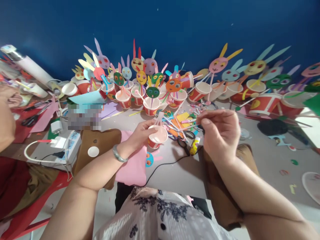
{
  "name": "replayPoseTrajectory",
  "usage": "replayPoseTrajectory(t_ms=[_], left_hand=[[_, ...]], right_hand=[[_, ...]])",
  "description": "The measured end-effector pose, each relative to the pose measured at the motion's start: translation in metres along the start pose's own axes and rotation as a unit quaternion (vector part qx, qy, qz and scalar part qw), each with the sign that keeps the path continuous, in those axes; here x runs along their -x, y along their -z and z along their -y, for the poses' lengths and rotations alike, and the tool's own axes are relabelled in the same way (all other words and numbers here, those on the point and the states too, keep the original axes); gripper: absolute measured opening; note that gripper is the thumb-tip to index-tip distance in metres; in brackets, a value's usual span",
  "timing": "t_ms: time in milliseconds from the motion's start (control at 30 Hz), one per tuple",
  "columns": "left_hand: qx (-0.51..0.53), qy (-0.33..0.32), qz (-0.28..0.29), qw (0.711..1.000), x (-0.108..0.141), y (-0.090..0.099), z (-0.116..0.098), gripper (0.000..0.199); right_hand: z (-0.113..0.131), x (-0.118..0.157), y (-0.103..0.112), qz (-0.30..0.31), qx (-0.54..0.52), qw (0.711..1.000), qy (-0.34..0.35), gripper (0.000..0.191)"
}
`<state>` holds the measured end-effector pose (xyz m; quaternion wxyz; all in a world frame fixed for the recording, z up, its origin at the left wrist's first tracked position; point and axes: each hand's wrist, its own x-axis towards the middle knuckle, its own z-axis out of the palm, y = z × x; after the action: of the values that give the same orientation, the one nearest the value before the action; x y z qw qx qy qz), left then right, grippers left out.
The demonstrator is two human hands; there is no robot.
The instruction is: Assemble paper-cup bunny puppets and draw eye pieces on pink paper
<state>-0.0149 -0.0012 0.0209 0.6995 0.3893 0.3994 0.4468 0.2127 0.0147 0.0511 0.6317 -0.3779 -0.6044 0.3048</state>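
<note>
While your left hand (138, 137) grips 1 paper cup (155, 143) inside the near edge of the bench (180, 183), your right hand (221, 135) curls closed, contents unclear; fitting pale strips (159, 119) seems underway, next needing a steady cup.

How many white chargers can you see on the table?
2. One white charger sits beside the power strip, with a cable coming from it. The other charger is just beyond it. More might be hidden in the clutter.

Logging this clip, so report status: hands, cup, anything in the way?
Left hand holding cup. Right hand raised, grip unclear. Scissors and yellow bottle lie between them.
</note>
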Motion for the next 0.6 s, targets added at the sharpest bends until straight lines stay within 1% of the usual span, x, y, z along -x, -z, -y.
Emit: replayPoseTrajectory(t_ms=[67,133,167,200,233,267,300,333,367,400,433,467,500,533,567,600], left_hand=[[0.004,0.022,0.007,1.0,0.002,-0.002,0.0,0.034],[0.001,0.018,0.003,1.0,0.001,-0.001,0.002,0.033],[0.0,0.01,-0.001,1.0,0.0,0.0,0.004,0.033],[-0.002,0.0,-0.005,1.0,-0.001,0.001,0.006,0.032],[-0.004,-0.008,-0.006,1.0,-0.003,0.002,0.007,0.032],[-0.006,-0.014,-0.004,1.0,-0.004,0.003,0.008,0.033],[-0.007,-0.018,0.0,1.0,-0.004,0.004,0.008,0.034],[-0.007,-0.022,0.004,1.0,-0.005,0.005,0.008,0.035],[-0.01,-0.029,0.007,1.0,-0.004,0.005,0.008,0.035],[-0.014,-0.038,0.009,0.999,-0.004,0.006,0.007,0.034],[-0.02,-0.048,0.011,0.999,-0.004,0.007,0.007,0.033],[-0.026,-0.06,0.013,0.998,-0.004,0.008,0.007,0.031],[-0.03,-0.071,0.016,0.997,-0.004,0.009,0.007,0.031],[-0.031,-0.078,0.021,0.996,-0.005,0.009,0.007,0.032],[-0.029,-0.082,0.026,0.996,-0.005,0.01,0.008,0.034],[-0.025,-0.085,0.024,0.996,-0.006,0.011,0.008,0.035]], right_hand=[[0.02,-0.006,0.011,0.016,0.003,1.0,0.008,0.017],[0.041,-0.009,0.022,0.025,0.053,0.998,0.029,0.013],[0.05,-0.011,0.028,0.041,0.092,0.994,0.042,0.012],[0.056,-0.013,0.033,0.072,0.137,0.986,0.062,0.011],[0.058,-0.015,0.039,0.127,0.185,0.971,0.078,0.01],[0.058,-0.017,0.044,0.199,0.232,0.948,0.093,0.008],[0.054,-0.019,0.048,0.278,0.278,0.914,0.104,0.006],[0.047,-0.019,0.051,0.356,0.317,0.872,0.106,0.007],[0.038,-0.017,0.053,0.422,0.358,0.826,0.105,0.011],[0.029,-0.014,0.054,0.464,0.409,0.78,0.096,0.014],[0.02,-0.009,0.054,0.505,0.463,0.725,0.075,0.018],[0.013,-0.002,0.053,0.518,0.517,0.679,0.056,0.02],[0.007,0.006,0.053,0.524,0.556,0.644,0.046,0.022],[0.003,0.015,0.053,0.523,0.58,0.623,0.044,0.024],[0.001,0.024,0.053,0.519,0.594,0.613,0.043,0.027],[0.0,0.033,0.055,0.51,0.602,0.613,0.043,0.031]])
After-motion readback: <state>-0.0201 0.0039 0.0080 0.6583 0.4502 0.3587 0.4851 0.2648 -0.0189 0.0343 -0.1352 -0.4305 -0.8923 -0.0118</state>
